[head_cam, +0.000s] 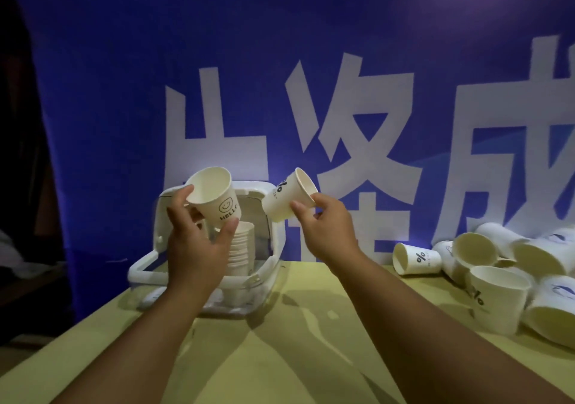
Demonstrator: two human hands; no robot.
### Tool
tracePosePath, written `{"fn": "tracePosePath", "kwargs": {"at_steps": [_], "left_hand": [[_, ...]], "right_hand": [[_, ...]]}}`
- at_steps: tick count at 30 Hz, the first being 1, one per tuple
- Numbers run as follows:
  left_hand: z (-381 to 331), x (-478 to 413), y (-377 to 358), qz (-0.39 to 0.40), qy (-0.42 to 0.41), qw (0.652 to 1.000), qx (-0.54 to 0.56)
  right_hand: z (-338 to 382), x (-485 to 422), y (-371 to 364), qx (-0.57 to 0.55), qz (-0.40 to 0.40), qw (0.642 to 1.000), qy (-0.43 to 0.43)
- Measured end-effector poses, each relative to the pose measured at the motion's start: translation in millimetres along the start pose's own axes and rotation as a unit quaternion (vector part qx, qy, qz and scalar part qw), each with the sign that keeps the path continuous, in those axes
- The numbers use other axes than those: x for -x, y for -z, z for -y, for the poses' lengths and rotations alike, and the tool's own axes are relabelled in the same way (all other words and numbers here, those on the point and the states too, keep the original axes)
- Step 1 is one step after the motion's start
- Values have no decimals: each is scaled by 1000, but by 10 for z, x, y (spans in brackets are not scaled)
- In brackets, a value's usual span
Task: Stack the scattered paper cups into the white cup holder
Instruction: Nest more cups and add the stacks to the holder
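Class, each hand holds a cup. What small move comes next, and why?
Probably the left hand lowers its smiley cup into the stack in the white holder: it hangs base down above the stack's open top. The percent cup in the right hand can follow.

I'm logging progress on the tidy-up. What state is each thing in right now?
Cup holder, lid open.
Stack of cups, nested upright inside the holder.
Smiley cup, held in the left hand, mouth up, tilted.
Percent cup, pinched by the right hand, tipped sideways.
Loose cups, heaped on the table, mostly on their sides.
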State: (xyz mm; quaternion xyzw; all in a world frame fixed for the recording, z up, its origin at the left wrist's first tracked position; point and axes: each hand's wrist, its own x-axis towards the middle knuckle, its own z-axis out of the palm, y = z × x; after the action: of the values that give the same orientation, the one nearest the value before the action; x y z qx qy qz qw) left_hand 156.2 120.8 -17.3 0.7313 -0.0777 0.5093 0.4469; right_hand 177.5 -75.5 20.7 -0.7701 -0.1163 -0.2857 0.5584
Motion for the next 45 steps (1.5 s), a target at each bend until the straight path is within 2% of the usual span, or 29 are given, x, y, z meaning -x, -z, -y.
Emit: {"fn": "tracePosePath", "kwargs": {"at_steps": [4, 7, 12, 16, 26, 30, 32, 35, 39, 42, 45], "left_hand": [[58, -49, -18, 25, 24, 999, 1], [117, -92, -36, 48, 47, 997, -23], [189, -152, 11, 59, -27, 987, -147], [210, -166, 58, 79, -44, 973, -213], [80, -126, -15, 144, -56, 955, -253], [109, -126, -19, 122, -57, 955, -263], [132, -97, -35, 158, -39, 946, -279], [195, -43, -95, 199, -1, 950, -239], [174, -1, -122, 182, 48, 974, -124], [141, 28, -89, 158, 29, 982, -99], [139, 48, -93, 156, -16, 978, -135]], "right_hand": [[73, -34, -169, -41, -8, 999, -16], [28, -21, -236, -20, -13, 1000, -7], [-25, -31, -228, -4, -22, 1000, 0], [-21, -26, -226, 0, -18, 1000, 4], [109, 17, -217, 12, -13, 998, 68], [156, 40, -241, 23, -21, 995, 98], [180, 56, -248, 27, -33, 993, 110], [222, 69, -261, 43, -24, 991, 124], [216, 89, -296, 139, 34, 978, 153], [234, 95, -305, 202, 47, 962, 178], [280, 98, -327, 196, 61, 962, 177]]}}
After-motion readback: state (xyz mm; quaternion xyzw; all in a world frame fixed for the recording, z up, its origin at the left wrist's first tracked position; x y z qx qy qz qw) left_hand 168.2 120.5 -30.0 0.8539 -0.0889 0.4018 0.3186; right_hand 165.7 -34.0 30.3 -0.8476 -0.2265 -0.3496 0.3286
